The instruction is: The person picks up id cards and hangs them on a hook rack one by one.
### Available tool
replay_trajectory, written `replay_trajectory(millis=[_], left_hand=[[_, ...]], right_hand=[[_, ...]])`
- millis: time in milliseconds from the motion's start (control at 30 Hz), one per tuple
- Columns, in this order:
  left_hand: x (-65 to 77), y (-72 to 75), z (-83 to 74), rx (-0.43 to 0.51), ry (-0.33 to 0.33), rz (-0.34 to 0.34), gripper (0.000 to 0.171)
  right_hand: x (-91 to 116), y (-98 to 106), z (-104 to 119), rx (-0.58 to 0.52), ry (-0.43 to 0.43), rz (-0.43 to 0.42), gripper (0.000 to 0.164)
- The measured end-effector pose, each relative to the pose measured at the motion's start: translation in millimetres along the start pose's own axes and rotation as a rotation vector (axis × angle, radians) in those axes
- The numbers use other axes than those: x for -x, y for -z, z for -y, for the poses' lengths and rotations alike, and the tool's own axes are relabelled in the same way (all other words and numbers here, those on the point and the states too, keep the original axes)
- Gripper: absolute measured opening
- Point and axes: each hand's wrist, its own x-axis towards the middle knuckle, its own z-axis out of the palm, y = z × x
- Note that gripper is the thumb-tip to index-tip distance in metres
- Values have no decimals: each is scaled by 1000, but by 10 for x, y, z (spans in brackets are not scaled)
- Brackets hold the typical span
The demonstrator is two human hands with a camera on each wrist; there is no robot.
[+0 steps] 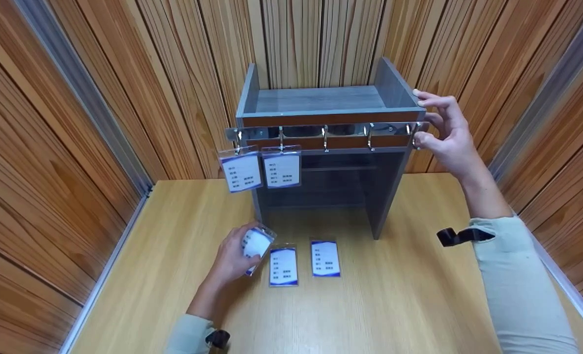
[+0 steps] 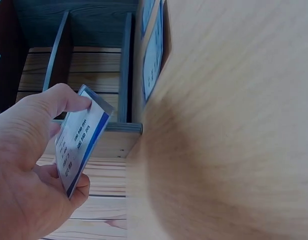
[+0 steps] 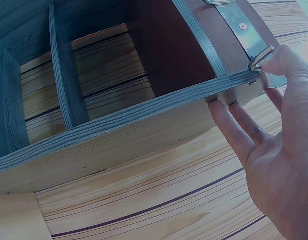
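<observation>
My left hand (image 1: 232, 255) pinches a name badge (image 2: 81, 137) in a clear sleeve between thumb and fingers, tilted above the table. Two more badges, one nearer (image 1: 283, 267) and one to its right (image 1: 325, 258), lie flat on the table. A grey shelf unit (image 1: 390, 191) bears a metal hook rail (image 1: 345, 130) across its front. From its two leftmost hooks hang a left badge (image 1: 242, 172) and a second badge (image 1: 281, 169). My right hand (image 1: 449, 130) grips the shelf's upper right corner, thumb at the end hook (image 3: 261, 57), fingertips against the side panel (image 3: 184, 117).
The wooden table (image 1: 394, 305) stretches in front of the shelf. Wood-panelled walls (image 1: 316, 44) stand behind and at both sides. A black strap (image 1: 463, 237) dangles from the right sleeve; another black strap (image 1: 218, 338) is at the left cuff.
</observation>
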Motion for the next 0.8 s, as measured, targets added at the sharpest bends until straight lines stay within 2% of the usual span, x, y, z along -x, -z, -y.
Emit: replay_trajectory(millis=[267, 467, 800], left_hand=[[-7, -11, -78, 31, -46, 3, 72], [-13, 2, -153, 63, -70, 14, 71], [-44, -17, -273, 104, -150, 8, 70]], right_hand=[[3, -3, 1, 9, -15, -6, 53], [12, 1, 7, 20, -13, 0, 52], [11, -3, 33, 18, 3, 20, 49]])
